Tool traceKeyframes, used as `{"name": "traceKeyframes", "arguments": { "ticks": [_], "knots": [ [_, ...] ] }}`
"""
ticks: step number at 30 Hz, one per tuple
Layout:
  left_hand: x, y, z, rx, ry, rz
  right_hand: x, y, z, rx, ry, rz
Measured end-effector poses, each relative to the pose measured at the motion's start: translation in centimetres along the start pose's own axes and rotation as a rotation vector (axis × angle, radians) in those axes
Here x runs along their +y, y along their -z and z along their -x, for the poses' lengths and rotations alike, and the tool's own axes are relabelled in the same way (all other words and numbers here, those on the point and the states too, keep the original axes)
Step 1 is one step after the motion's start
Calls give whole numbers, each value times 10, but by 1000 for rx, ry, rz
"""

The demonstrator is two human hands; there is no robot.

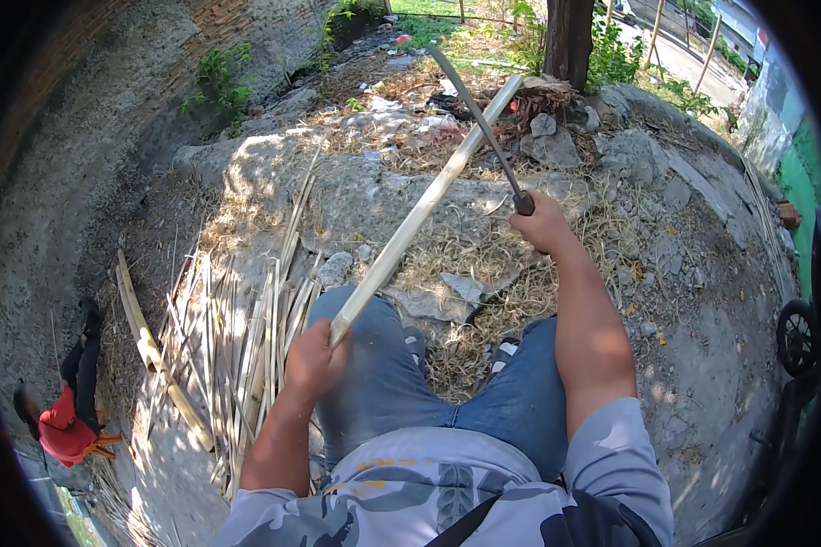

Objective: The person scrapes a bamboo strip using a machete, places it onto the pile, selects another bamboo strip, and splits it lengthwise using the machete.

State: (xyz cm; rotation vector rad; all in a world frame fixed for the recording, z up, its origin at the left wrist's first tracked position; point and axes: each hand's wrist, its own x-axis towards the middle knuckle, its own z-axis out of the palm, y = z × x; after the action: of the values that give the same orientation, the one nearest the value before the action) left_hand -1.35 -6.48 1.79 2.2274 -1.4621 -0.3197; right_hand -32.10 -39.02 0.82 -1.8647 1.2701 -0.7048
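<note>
My left hand (316, 363) is closed round the lower end of a long, pale split bamboo strip (409, 230), above my left thigh. The strip slants up and away to the right. In my right hand (545, 224) is the dark handle of a machete (480, 117), its long blade pointing up and to the left. The blade crosses the strip near its far end in this view; whether they touch I cannot tell. My fingers are wrapped round both things.
Many split bamboo strips (251, 337) lie in a heap on my left, beside thicker bamboo pieces (160, 365). Curled shavings (483, 342) and broken stones (465, 288) cover the ground between my feet. A person in red (64, 428) sits at far left. A tree trunk (568, 41) stands ahead.
</note>
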Motion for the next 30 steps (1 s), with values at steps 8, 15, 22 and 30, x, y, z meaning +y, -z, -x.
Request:
{"name": "traceKeyframes", "arguments": {
  "ticks": [8,15,22,30],
  "knots": [
    [1,2,0,-10,26,-48,-18,-7,16,-10,133,220],
    [0,2,-3,12,103,57,-62,-26,34,-6,295,749],
    [-5,5,-6,-3,114,82,-60,-29,41,-249,240,510],
    [-6,9,-7,-39,152,143,-56,-19,41,-223,429,494]
  ]
}}
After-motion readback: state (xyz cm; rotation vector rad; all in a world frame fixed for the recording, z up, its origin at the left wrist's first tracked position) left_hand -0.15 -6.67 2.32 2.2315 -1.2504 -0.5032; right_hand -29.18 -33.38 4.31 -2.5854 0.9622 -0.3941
